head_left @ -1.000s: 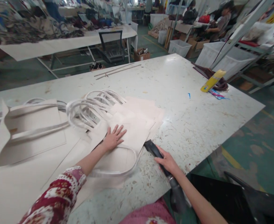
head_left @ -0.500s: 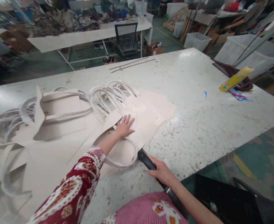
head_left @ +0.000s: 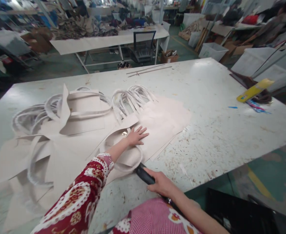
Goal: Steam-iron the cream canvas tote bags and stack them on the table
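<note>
My left hand lies flat with fingers spread on a stack of cream bag pieces. Beside its wrist, a looped strap handle curves over the cream material, and a small gold-coloured metal fitting shows there. My right hand is wrapped round a black tube-shaped tool. The tool's front end is at the edge of the strap loop; its exact kind is unclear. Several more wrapped strap handles stand up along the back of the stack.
More cream bag pieces with handles cover the left of the white table. A yellow box, a blue scrap and a white scrap are to the right. Thin strips lie near the far edge, beyond which stands a chair.
The camera view has swung left. The black tool has moved left, its tip closer under the strap loop. The blue scrap has turned, and a white scrap now lies on the table. My left hand stays flat.
</note>
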{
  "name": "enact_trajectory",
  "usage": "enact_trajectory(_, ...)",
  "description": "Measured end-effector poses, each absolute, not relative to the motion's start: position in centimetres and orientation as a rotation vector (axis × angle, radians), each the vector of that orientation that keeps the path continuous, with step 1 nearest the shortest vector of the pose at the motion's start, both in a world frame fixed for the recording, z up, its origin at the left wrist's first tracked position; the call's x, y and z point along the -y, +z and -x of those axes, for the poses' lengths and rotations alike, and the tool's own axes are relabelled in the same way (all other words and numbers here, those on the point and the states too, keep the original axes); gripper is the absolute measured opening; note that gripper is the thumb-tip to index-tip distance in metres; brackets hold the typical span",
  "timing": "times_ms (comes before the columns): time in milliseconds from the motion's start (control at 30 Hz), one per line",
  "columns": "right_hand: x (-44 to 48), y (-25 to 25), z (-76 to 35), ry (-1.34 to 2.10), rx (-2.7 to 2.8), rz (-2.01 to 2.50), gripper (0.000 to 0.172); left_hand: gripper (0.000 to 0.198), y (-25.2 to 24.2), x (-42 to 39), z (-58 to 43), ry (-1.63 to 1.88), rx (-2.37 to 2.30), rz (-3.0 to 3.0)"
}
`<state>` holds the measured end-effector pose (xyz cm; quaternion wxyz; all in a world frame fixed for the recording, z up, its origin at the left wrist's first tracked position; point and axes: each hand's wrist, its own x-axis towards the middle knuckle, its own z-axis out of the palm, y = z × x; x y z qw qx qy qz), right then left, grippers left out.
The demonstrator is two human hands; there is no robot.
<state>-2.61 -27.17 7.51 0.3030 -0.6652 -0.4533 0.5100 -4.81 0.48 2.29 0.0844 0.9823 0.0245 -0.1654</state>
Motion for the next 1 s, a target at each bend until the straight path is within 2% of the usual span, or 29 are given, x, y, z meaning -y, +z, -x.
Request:
enact_trajectory(167, 22.0, 8.8, 4.7, 1.305, 1.397, 1.786, 0.066, 0.068, 3.3, -1.0, 4.1, -0.547, -0.115, -2.921)
enact_trajectory(300, 25.0, 9.7, 2.3, 1.302, 1.229, 1.8, 0.069, 0.052, 4.6, 2.1, 1.4, -0.467, -0.368, -2.98)
enact_trajectory(467, 33.0, 9.1, -2.5, 1.255, 0.612, 1.886, 0.071, 0.084, 2.9, 9.7, -3.7, -0.268, -0.275, -2.988)
enact_trajectory(600, 36.3, 7.7, -6.5, 1.06, 0.222, 1.957, 0.072, 0.072, 1.8, 11.8, -7.7, -0.301, -0.312, -2.873)
enact_trajectory(767, 37.5, 7.0, -10.9, 0.905, 0.192, 2.046, 0.072, 0.046, 3.1, 7.7, -10.1, -0.325, -0.396, -2.751)
enact_trajectory(1000, 34.2, 6.7, -14.6, 0.938, 0.447, 1.932, 0.067, 0.05, 9.4, -3.7, -6.1, -0.149, -0.47, -2.453)
